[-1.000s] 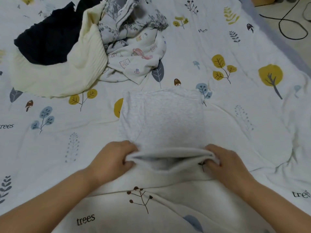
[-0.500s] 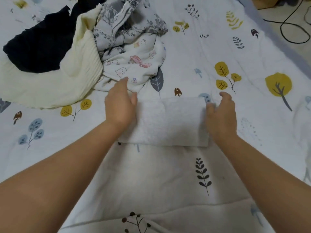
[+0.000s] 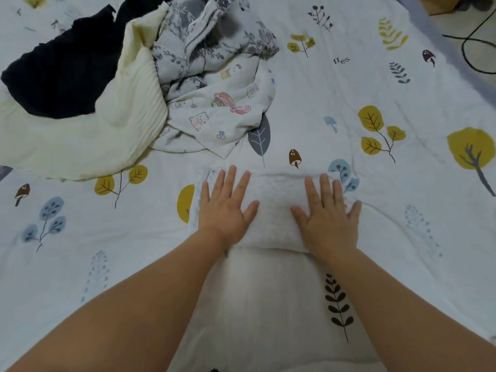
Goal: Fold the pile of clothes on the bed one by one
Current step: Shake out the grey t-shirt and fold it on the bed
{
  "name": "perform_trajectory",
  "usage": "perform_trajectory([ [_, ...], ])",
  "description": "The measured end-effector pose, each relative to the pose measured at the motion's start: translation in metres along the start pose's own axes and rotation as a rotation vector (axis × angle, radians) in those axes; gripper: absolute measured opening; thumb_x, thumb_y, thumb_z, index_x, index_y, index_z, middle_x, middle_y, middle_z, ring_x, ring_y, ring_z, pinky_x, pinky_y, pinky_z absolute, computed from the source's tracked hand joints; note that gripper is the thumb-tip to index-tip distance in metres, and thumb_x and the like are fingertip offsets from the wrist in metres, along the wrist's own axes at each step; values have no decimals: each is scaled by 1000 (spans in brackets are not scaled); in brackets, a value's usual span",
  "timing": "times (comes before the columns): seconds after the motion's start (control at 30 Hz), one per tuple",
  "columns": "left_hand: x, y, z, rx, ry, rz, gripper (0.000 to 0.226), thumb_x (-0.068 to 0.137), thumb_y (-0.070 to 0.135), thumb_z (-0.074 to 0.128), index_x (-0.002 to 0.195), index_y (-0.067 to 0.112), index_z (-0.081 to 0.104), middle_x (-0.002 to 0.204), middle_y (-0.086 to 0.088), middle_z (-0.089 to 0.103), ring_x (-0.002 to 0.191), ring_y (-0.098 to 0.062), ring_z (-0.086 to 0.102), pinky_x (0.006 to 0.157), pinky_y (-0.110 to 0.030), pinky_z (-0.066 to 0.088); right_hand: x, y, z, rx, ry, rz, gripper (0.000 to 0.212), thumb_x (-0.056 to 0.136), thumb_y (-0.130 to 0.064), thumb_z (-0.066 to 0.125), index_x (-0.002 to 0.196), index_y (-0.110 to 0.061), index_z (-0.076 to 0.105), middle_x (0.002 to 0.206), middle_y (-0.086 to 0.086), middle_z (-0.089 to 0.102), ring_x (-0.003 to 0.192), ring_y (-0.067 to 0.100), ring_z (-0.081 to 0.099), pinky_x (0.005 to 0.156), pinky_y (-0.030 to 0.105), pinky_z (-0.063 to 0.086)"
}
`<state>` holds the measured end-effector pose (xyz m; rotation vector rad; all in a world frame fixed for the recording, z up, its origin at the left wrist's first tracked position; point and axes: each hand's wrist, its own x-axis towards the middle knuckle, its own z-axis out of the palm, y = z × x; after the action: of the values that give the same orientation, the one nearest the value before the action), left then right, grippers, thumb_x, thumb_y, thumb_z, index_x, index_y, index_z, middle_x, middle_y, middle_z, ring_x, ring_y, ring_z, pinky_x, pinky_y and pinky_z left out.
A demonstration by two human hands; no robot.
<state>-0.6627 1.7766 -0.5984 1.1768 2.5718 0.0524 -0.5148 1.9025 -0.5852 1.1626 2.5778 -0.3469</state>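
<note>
Toward the bed's (image 3: pixel 349 135) far left corner waits the unfolded pile (image 3: pixel 139 84). Mid-bed, the left hand (image 3: pixel 225 208) and right hand (image 3: pixel 326 213) press flat, fingers spread, on the folded white garment (image 3: pixel 273 210); even pressure outward should set the creases.

Under my flat palms lies the white fuzzy garment (image 3: pixel 273 208), folded into a compact rectangle flat on the bed. Beyond it, up and to my left, sits the unfolded pile. Nearest the rectangle is the white cartoon-print cloth (image 3: pixel 225 116), crumpled; just behind that, the grey floral garment (image 3: pixel 204 47), bunched up. Left of those sprawls the cream ribbed knit (image 3: pixel 102 130), and the dark navy garment (image 3: pixel 61 76) lies partly on top of the knit, farthest from the rectangle.
</note>
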Motion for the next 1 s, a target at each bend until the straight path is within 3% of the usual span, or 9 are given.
perform_trajectory([
  [0.1,-2,4,-10,8,-16,-19,63,95,54,17,148,31,-10,157,2,-16,144,-18,-15,115,-46,-9,-2,0,-11,7,-5,-24,63,96,-53,14,149,-28,-11,157,-3,-18,144,18,-17,115,50,-1],
  [0.17,-9,2,-19,-3,67,-92,68,95,53,24,149,24,-4,157,-6,-13,144,-25,-10,114,-49,-3,-6,0,-21,76,97,-18,60,98,-42,29,150,-18,9,158,8,1,145,25,1,114,45,14],
  [0.27,-20,-5,-34,-228,136,-397,79,89,51,45,147,12,10,151,-19,14,138,-34,18,108,-48,22,-14,2,-34,331,237,163,51,92,-29,48,137,-10,33,137,17,37,122,32,39,93,42,38],
  [0.33,-21,-8,-42,-415,49,-555,84,85,51,55,143,5,17,142,-21,30,130,-36,32,103,-45,31,-16,3,-39,554,145,308,54,89,-29,53,133,-6,33,124,17,47,111,34,48,88,43,42],
  [0.47,-14,-12,-50,-872,-22,-645,65,75,45,71,118,1,49,113,-11,56,103,-27,56,87,-35,48,-10,5,-47,741,23,420,54,84,-33,60,124,0,43,115,17,56,103,34,53,84,40,45],
  [0.57,-15,-11,-58,-1128,-91,-706,72,57,44,84,111,6,57,108,-8,63,97,-28,63,84,-40,53,-11,6,-53,845,-43,407,46,81,-30,67,114,1,55,104,13,58,99,31,56,84,37,47],
  [0.67,-19,-10,-59,-1206,-114,-669,43,62,27,85,93,14,58,103,-7,65,93,-26,64,83,-41,54,-18,4,-56,918,-47,348,42,80,-25,69,114,-3,59,109,12,61,105,32,57,92,42,48],
  [0.87,-42,-9,-72,-1307,-65,-577,24,74,11,76,87,17,57,93,-4,64,79,-19,63,65,-33,54,-44,-1,-67,991,24,247,29,83,-21,65,110,-13,60,105,7,63,97,27,59,89,42,49],
  [1.0,-70,-15,-92,-1326,-70,-526,42,77,17,73,114,14,54,105,-1,62,83,-14,60,60,-26,48,-63,-11,-84,995,53,168,19,86,-20,62,103,-22,54,93,-1,57,89,22,53,77,34,44],
])
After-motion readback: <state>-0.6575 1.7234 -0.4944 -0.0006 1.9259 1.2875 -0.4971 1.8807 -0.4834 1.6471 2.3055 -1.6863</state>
